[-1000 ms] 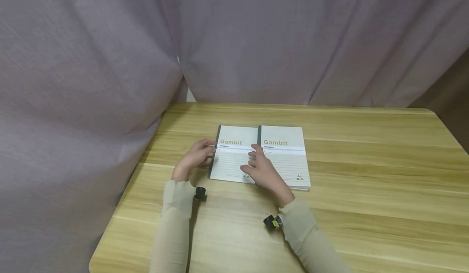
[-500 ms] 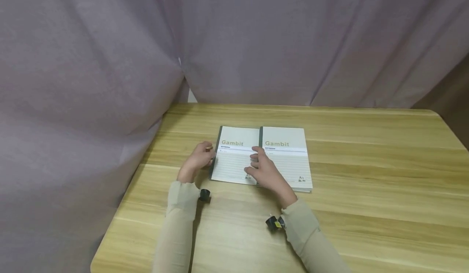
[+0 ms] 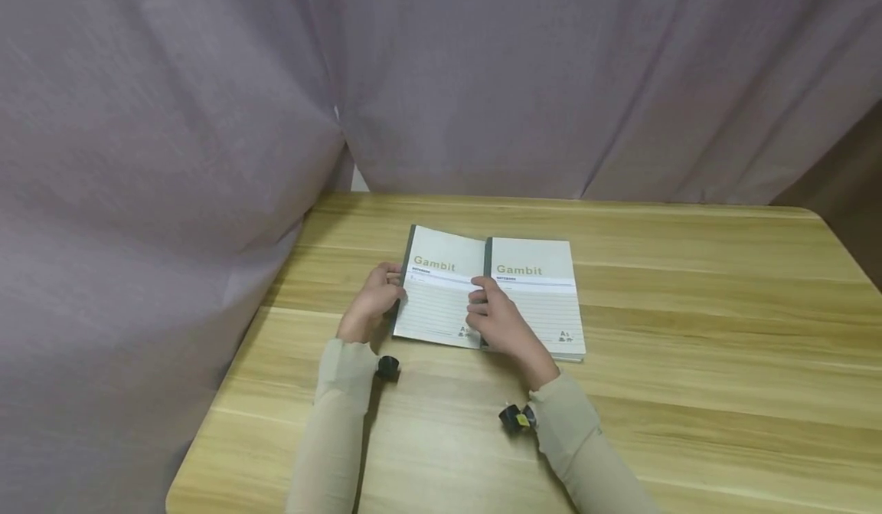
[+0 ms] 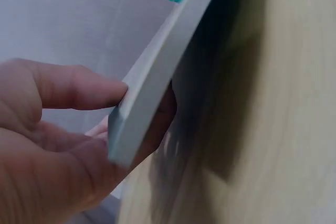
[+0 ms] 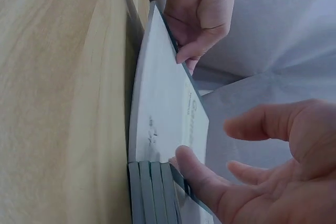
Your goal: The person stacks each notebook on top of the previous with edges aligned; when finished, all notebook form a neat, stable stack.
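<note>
A white Gambit notebook (image 3: 437, 309) with a dark spine lies left of a stack of similar notebooks (image 3: 540, 311). My left hand (image 3: 370, 301) pinches the left notebook at its spine edge. In the left wrist view, the thumb (image 4: 84, 87) presses the cover and other fingers go underneath, with that side raised off the table. My right hand (image 3: 501, 321) hovers over the seam where the notebook meets the stack, fingers loosely bent. The right wrist view shows a fingertip right at the seam, and the stack's layered edges (image 5: 152, 192) below it.
Both lie on a wood-grain table (image 3: 689, 330). Grey-purple curtains (image 3: 482, 77) hang along the back and left sides. A black wrist camera (image 3: 388, 368) sits at the left cuff and another wrist camera (image 3: 511, 420) at the right cuff.
The left hand has taken hold of the left notebook's spine edge and lifted that side, so the notebook now tilts. The right hand has barely moved, its thumb drawn slightly in.
</note>
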A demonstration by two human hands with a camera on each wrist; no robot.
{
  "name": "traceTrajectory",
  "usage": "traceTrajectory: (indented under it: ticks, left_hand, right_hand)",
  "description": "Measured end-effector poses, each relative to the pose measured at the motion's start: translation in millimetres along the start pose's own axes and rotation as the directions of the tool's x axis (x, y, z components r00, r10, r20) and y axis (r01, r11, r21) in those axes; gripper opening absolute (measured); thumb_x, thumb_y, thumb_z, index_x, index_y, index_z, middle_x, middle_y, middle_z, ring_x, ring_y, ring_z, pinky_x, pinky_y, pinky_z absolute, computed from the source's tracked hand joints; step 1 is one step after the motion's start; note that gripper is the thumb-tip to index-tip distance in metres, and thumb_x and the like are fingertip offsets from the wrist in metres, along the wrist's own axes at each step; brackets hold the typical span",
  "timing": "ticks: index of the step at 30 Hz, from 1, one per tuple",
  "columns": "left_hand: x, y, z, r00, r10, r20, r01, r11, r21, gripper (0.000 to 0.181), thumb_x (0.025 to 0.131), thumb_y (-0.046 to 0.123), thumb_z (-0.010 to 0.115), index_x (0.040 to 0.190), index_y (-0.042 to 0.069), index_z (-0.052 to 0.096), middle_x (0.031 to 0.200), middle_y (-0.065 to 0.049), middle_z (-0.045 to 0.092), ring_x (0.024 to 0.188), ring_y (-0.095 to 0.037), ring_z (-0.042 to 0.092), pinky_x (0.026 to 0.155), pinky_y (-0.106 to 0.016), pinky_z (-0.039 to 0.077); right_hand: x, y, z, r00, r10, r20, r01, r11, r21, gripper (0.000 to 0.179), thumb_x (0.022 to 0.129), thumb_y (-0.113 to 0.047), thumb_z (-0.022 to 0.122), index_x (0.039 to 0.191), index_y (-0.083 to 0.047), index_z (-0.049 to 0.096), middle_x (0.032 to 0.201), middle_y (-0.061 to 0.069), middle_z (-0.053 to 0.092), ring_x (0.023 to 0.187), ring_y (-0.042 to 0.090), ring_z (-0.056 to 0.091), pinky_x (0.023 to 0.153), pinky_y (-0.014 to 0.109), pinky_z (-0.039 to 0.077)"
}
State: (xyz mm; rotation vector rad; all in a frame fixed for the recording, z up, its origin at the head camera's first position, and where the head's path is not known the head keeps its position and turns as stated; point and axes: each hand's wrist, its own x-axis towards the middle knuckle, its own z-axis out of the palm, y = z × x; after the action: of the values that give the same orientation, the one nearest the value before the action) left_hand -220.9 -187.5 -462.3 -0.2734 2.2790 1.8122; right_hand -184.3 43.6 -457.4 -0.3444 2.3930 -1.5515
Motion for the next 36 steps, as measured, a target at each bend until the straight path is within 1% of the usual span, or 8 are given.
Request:
traceTrajectory:
  ticks: [4, 8, 13, 16, 22, 27, 31, 36]
  left_hand:
    - [-2.4, 1.4, -1.8, 1.0, -0.015, -0.02, 0.015, 1.0, -0.022, 0.058, 0.083, -0.013, 0.052, 0.14, -0.009, 0.039, 0.112, -0.02, 0.053, 0.096, -0.029, 0.051, 0.081, -0.036, 0.043]
    - [-4.1, 4.2, -3.9, 0.999, 0.002, -0.042, -0.002, 1.0, -0.007, 0.054, 0.085, -0.01, 0.051, 0.137, -0.009, 0.038, 0.109, -0.019, 0.053, 0.096, -0.029, 0.051, 0.084, -0.038, 0.044]
    - [-4.4, 5.7, -7.1, 0.999, -0.035, -0.042, 0.034, 0.999, -0.021, 0.055, 0.086, -0.01, 0.052, 0.139, -0.008, 0.039, 0.116, -0.022, 0.055, 0.103, -0.033, 0.053, 0.09, -0.042, 0.045]
    - [-4.0, 6.0, -7.5, 0.998, -0.04, -0.039, 0.039, 0.999, -0.02, 0.056, 0.085, -0.011, 0.052, 0.14, -0.009, 0.039, 0.118, -0.023, 0.055, 0.102, -0.032, 0.054, 0.087, -0.04, 0.046]
    - [-6.4, 8.3, -7.7, 1.0, -0.001, 0.006, 0.001, 0.999, -0.048, 0.061, 0.082, -0.013, 0.051, 0.141, -0.011, 0.036, 0.12, -0.027, 0.059, 0.089, -0.027, 0.061, 0.072, -0.029, 0.051]
    - [-7.2, 8.0, -4.2, 0.998, 0.014, 0.057, -0.009, 0.997, -0.08, 0.063, 0.082, -0.012, 0.051, 0.143, -0.01, 0.034, 0.122, -0.029, 0.061, 0.079, -0.023, 0.065, 0.062, -0.025, 0.052]
    - [-6.4, 8.3, 1.0, 0.997, 0.014, 0.071, -0.007, 0.996, -0.093, 0.062, 0.082, -0.014, 0.051, 0.142, -0.011, 0.035, 0.119, -0.029, 0.061, 0.08, -0.023, 0.064, 0.061, -0.025, 0.051]
    - [-4.1, 10.4, 5.5, 0.996, 0.024, 0.083, -0.017, 0.996, -0.091, 0.062, 0.081, -0.014, 0.051, 0.142, -0.011, 0.035, 0.116, -0.027, 0.061, 0.081, -0.022, 0.062, 0.061, -0.025, 0.048]
  right_hand:
    - [1.2, -0.4, -1.2, 0.999, 0.012, -0.045, -0.011, 1.0, 0.028, 0.062, 0.09, 0.003, 0.054, 0.148, 0.009, 0.033, 0.133, 0.029, 0.052, 0.122, 0.042, 0.057, 0.103, 0.048, 0.048]
    - [2.7, -1.0, -5.0, 0.996, 0.015, -0.085, -0.013, 1.0, 0.019, 0.06, 0.091, 0.004, 0.057, 0.147, 0.011, 0.035, 0.13, 0.028, 0.054, 0.119, 0.039, 0.058, 0.102, 0.046, 0.048]
    - [4.3, -0.4, -11.3, 0.992, 0.027, -0.121, -0.024, 0.999, 0.021, 0.059, 0.09, 0.004, 0.059, 0.144, 0.014, 0.037, 0.129, 0.031, 0.055, 0.117, 0.042, 0.059, 0.101, 0.047, 0.049]
    - [3.7, -0.4, -13.6, 0.992, 0.049, -0.12, -0.047, 0.999, 0.024, 0.06, 0.09, 0.003, 0.06, 0.144, 0.015, 0.037, 0.13, 0.032, 0.055, 0.117, 0.043, 0.059, 0.101, 0.048, 0.048]
    - [2.3, 1.8, -14.7, 0.99, 0.106, -0.098, -0.101, 0.993, 0.055, 0.064, 0.089, 0.0, 0.061, 0.146, 0.015, 0.035, 0.131, 0.03, 0.055, 0.117, 0.041, 0.059, 0.1, 0.046, 0.049]
    - [-0.6, 7.4, -17.2, 0.987, 0.118, -0.107, -0.11, 0.991, 0.075, 0.065, 0.085, 0.004, 0.061, 0.145, 0.015, 0.037, 0.123, 0.027, 0.057, 0.106, 0.036, 0.064, 0.087, 0.038, 0.055]
    - [-3.4, 9.1, -20.9, 0.987, 0.106, -0.121, -0.096, 0.992, 0.082, 0.066, 0.082, 0.007, 0.061, 0.143, 0.015, 0.039, 0.116, 0.024, 0.058, 0.096, 0.03, 0.065, 0.078, 0.032, 0.056]
    - [-3.8, 7.1, -26.9, 0.985, 0.098, -0.14, -0.088, 0.993, 0.077, 0.07, 0.078, 0.008, 0.062, 0.143, 0.016, 0.039, 0.11, 0.022, 0.058, 0.088, 0.025, 0.062, 0.074, 0.03, 0.055]
